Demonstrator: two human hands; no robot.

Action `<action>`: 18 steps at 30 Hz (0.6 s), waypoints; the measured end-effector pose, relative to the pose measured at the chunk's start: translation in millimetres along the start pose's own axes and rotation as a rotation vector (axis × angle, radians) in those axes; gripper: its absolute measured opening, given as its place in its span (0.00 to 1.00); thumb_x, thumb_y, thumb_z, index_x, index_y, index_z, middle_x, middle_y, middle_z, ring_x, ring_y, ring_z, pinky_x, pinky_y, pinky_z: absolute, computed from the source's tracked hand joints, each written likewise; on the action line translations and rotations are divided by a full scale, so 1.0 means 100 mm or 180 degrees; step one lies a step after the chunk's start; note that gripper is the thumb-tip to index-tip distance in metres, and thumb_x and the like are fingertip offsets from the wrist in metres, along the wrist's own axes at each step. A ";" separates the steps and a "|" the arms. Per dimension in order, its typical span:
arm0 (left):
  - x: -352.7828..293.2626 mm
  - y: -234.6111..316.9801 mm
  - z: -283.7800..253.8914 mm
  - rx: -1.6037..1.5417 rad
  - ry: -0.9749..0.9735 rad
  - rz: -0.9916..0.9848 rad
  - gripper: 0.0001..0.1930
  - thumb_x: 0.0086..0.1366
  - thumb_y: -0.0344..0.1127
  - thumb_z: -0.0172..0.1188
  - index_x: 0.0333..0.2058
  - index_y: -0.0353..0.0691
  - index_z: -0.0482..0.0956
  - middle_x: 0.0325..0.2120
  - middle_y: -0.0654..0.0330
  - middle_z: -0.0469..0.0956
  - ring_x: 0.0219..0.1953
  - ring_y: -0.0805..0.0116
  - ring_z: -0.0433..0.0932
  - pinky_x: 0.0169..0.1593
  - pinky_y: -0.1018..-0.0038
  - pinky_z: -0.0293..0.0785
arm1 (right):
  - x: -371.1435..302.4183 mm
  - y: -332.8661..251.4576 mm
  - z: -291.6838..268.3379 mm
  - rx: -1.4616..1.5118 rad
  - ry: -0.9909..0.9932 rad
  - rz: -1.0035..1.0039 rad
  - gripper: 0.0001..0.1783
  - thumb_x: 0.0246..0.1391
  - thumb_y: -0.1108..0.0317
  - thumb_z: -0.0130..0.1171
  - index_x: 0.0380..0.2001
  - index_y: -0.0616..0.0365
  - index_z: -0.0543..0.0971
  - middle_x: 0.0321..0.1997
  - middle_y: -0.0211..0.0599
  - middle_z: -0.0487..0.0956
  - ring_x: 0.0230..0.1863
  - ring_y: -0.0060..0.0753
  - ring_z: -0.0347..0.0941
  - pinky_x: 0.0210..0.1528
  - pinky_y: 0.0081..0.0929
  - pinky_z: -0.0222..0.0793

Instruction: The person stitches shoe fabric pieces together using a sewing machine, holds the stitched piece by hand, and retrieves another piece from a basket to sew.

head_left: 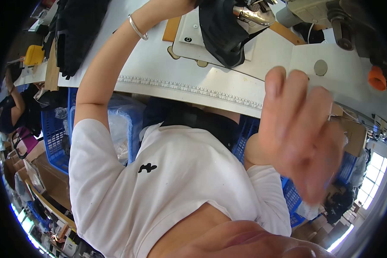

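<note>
My left arm, with a thin silver bracelet (137,28) on the wrist, reaches up across the white sewing table (159,64). My left hand (176,7) meets a piece of black fabric (223,34) lying under the sewing machine's (253,15) head; the fabric and the picture's top edge hide its fingers. My right hand (301,129) is raised close to the camera and blurred. Its fingers are loosely apart and nothing is in it. My white shirt (159,185) fills the lower middle.
A measuring strip (193,88) runs along the table's near edge. More dark cloth (77,34) is piled at the table's left end. Blue plastic crates (56,133) stand under the table, with cardboard boxes (51,176) nearby. An orange cone (377,77) sits far right. Another person (11,107) is at the left.
</note>
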State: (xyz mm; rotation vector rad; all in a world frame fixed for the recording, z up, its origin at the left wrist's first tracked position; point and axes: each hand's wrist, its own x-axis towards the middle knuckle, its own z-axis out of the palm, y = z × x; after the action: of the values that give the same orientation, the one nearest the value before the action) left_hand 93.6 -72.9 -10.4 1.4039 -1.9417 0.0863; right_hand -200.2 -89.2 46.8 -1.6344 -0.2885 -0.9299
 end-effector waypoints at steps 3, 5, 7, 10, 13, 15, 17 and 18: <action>-0.05 0.19 -0.03 0.0442 0.0436 0.0430 0.23 0.57 0.19 0.60 0.54 0.33 0.78 0.53 0.48 0.79 0.57 0.45 0.76 0.61 0.59 0.72 | 0.11 -0.19 0.08 0.0599 -0.0210 0.0320 0.13 0.56 0.54 0.67 0.20 0.38 0.77 0.41 0.21 0.71 0.41 0.29 0.62 0.43 0.36 0.55; -0.12 0.07 0.13 -0.0151 0.0801 0.0676 0.22 0.57 0.20 0.61 0.52 0.34 0.79 0.53 0.49 0.79 0.58 0.45 0.76 0.61 0.58 0.72 | 0.16 -0.29 0.13 0.1000 -0.0364 0.0529 0.12 0.53 0.53 0.70 0.20 0.35 0.79 0.43 0.18 0.70 0.43 0.26 0.62 0.44 0.36 0.55; -0.11 0.00 0.23 -0.0744 0.1168 0.0912 0.20 0.58 0.21 0.61 0.51 0.35 0.80 0.54 0.50 0.79 0.58 0.45 0.76 0.61 0.57 0.73 | 0.20 -0.35 0.21 0.1404 -0.0521 0.0728 0.10 0.49 0.53 0.74 0.20 0.32 0.81 0.44 0.15 0.70 0.44 0.24 0.61 0.45 0.35 0.54; -0.06 0.04 0.33 -0.0345 0.1625 0.1457 0.18 0.58 0.22 0.63 0.49 0.35 0.81 0.50 0.51 0.79 0.57 0.46 0.77 0.59 0.58 0.75 | 0.21 -0.37 0.30 0.1813 -0.0679 0.0934 0.10 0.46 0.52 0.78 0.20 0.28 0.84 0.45 0.12 0.69 0.46 0.22 0.61 0.46 0.35 0.54; -0.10 0.31 0.22 -0.0233 0.1266 0.1250 0.18 0.56 0.21 0.63 0.47 0.35 0.81 0.46 0.52 0.78 0.53 0.50 0.79 0.55 0.63 0.78 | 0.21 -0.38 0.31 0.1691 -0.0721 0.0965 0.08 0.46 0.54 0.77 0.21 0.30 0.84 0.45 0.13 0.69 0.46 0.22 0.61 0.46 0.36 0.55; -0.06 0.58 0.06 0.0600 0.0835 0.0861 0.18 0.54 0.20 0.63 0.46 0.34 0.81 0.42 0.53 0.77 0.49 0.53 0.80 0.51 0.66 0.80 | 0.22 -0.38 0.30 0.1584 -0.0750 0.0981 0.07 0.46 0.55 0.77 0.23 0.30 0.85 0.44 0.14 0.69 0.46 0.22 0.61 0.46 0.36 0.56; -0.08 0.44 0.21 0.0387 0.1238 0.1084 0.18 0.53 0.21 0.63 0.45 0.34 0.81 0.43 0.54 0.76 0.47 0.54 0.80 0.49 0.67 0.81 | 0.23 -0.39 0.28 0.1482 -0.0789 0.0993 0.07 0.46 0.57 0.77 0.24 0.31 0.85 0.44 0.15 0.69 0.45 0.22 0.62 0.47 0.37 0.57; -0.10 0.60 0.11 0.0734 0.1027 0.0895 0.18 0.54 0.22 0.63 0.45 0.33 0.80 0.43 0.54 0.76 0.47 0.54 0.80 0.48 0.67 0.81 | 0.22 -0.39 0.27 0.1423 -0.0791 0.1002 0.07 0.46 0.57 0.77 0.24 0.31 0.86 0.44 0.15 0.69 0.45 0.22 0.62 0.47 0.37 0.58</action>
State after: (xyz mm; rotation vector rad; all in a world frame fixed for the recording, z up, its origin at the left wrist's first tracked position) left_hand 38.9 -46.2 -3.4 1.1618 -1.8824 0.6470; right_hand -199.2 -59.6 90.3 -1.3263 -0.3669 -0.3869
